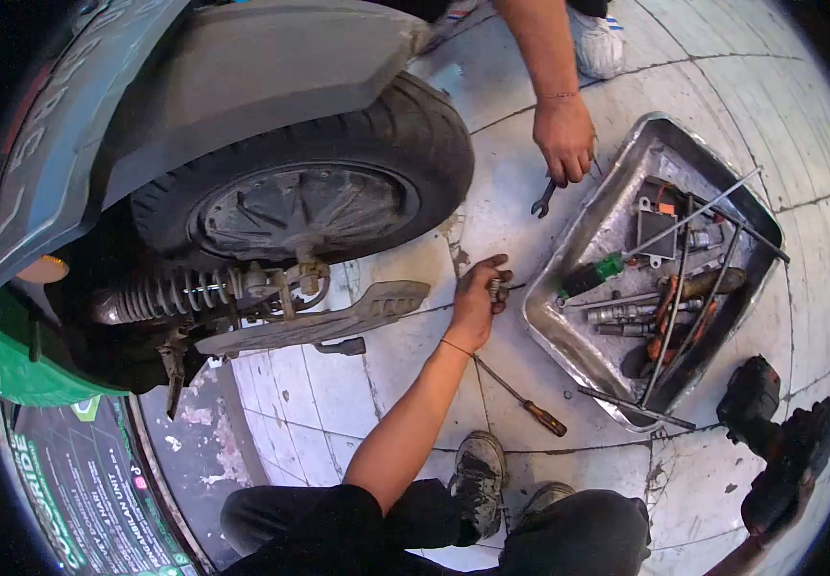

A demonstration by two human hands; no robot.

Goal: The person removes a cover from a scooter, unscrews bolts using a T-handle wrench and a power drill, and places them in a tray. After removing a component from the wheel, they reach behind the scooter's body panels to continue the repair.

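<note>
My left hand reaches forward to the tiled floor between the scooter's rear wheel and a metal tool tray. Its fingers pinch a small metal piece, which looks like a socket or bolt. A screwdriver with a brown handle lies on the floor just under my forearm. My right hand is not in view. Another person's hand comes down from the top and holds a spanner near the tyre.
The tray holds sockets, long rods, a green-handled tool and pliers. A black power tool lies at the lower right. The scooter's shock spring and a grey footplate jut out at the left. My shoes are below.
</note>
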